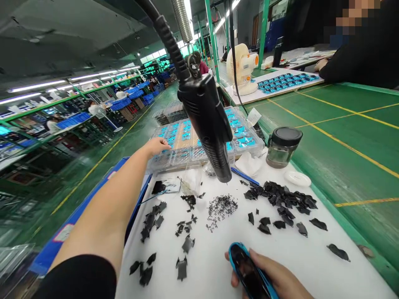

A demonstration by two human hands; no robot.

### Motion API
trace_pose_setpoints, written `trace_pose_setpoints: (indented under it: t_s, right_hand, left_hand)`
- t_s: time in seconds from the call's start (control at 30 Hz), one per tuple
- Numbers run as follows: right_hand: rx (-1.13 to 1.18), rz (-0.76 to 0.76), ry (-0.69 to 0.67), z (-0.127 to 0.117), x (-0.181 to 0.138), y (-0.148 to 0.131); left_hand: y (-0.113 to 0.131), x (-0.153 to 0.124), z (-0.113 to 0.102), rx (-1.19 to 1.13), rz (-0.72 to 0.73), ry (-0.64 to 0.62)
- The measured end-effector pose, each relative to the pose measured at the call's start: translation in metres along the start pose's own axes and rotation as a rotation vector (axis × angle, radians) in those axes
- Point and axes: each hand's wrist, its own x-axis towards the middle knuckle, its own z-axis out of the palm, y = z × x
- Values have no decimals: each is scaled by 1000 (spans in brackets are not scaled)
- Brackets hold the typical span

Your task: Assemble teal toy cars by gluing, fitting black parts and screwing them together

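Note:
My right hand (274,272) is closed around a glossy black casing with a bright blue rim (246,270), low over the white work surface (218,253). Stretched far forward, my left hand (157,146) has its fingers curled at the near left edge of a clear plastic tray (199,153) with blue parts in compartments. What those fingertips pinch, if anything, is hidden. A black electric screwdriver (207,124) hangs on a spring, tip down, between my hands. Below it lies a pile of tiny black screws (222,206). Black moulded pieces (286,197) are heaped on the right.
Several small black parts (151,220) lie on the left. A dark-lidded jar (284,146), a white dish (297,179) and a blue pen-like tool (246,176) sit near the back. Beyond them stand a fan (241,68) and a board of blue casings (285,83); another person sits far right.

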Motion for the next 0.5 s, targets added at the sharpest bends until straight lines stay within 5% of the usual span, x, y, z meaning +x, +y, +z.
trace_pose_setpoints:
  t_s: [0.13,0.23,0.37,0.5]
  right_hand:
    - [62,13,-85,7,-4,-5]
    - [109,-27,-117,6,-5,-9]
    - [135,-41,-116,3,-3,-10]
    - [179,-92,-111,4,-2,-10]
  left_hand:
    - [6,-24,-14,-139,51,77]
    - [16,-67,-30,-281,131,94]
    - [26,-163,-33,-484,200,92]
    - [23,-271,10,-462,83,-117]
